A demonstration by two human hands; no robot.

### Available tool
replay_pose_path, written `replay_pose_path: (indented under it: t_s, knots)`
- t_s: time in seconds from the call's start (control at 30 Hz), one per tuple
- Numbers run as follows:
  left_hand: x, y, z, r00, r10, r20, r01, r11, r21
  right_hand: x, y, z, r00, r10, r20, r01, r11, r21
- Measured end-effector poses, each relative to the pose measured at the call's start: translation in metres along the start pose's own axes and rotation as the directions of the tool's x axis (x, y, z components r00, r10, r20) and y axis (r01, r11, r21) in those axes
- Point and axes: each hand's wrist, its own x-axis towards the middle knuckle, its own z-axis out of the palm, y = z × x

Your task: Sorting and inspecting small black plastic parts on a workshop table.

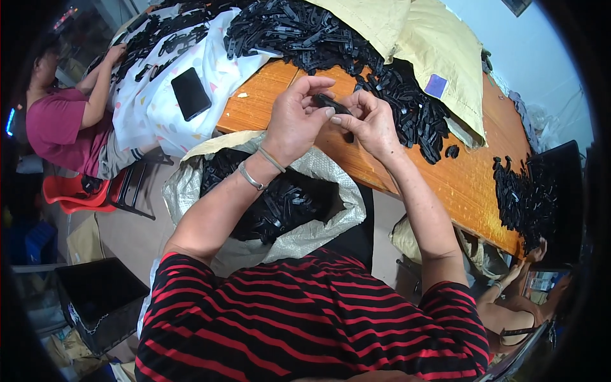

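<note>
Over the table's near edge, both of my hands meet around one small, elongated black plastic part [330, 103]. My left hand [298, 114] pinches its left end between thumb and fingers. At the other end, the thumb and fingers of my right hand [370, 121] close on it. Its exact kind is too small to tell. Below my forearms, an open woven sack [347, 213] holds many similar black parts [280, 204]. Just past my hands, a large heap of black parts [299, 32] covers the wooden table [254, 95], with another heap [414, 114] to the right.
A black phone [190, 93] lies on a patterned white cloth [146, 121] at left. Beige sacks [439, 51] lie on the heaps, one bearing a purple card [436, 85]. A person in a maroon shirt [60, 130] sits left; another person's hand [538, 250] is at far right. A black bin [102, 302] stands lower left.
</note>
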Motion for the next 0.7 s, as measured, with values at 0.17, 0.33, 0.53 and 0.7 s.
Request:
replay_pose_path:
  t_s: [0.17, 0.33, 0.53, 0.7]
  knots:
    - [-0.002, -0.003, -0.007, 1.0, 0.004, 0.003, -0.005, 1.0, 0.022, -0.001, -0.008, 0.007, 1.0, 0.017, -0.012, -0.018, 0.996, -0.086]
    - [-0.01, -0.009, -0.014, 0.999, -0.037, 0.019, 0.039, 0.994, -0.103, -0.005, -0.006, 0.017, 0.999, -0.011, -0.053, 0.005, 0.995, -0.1]
    - [-0.047, 0.039, -0.06, 0.931, -0.315, 0.186, 0.296, 0.947, 0.126, -0.035, -0.028, 0.023, 0.93, -0.1, 0.354, 0.131, 0.989, -0.065]
    - [-0.065, 0.062, -0.105, 0.759, -0.335, 0.558, -0.044, 0.829, 0.557, -0.027, 0.006, -0.018, 0.972, 0.03, 0.232, 0.031, 0.967, -0.254]
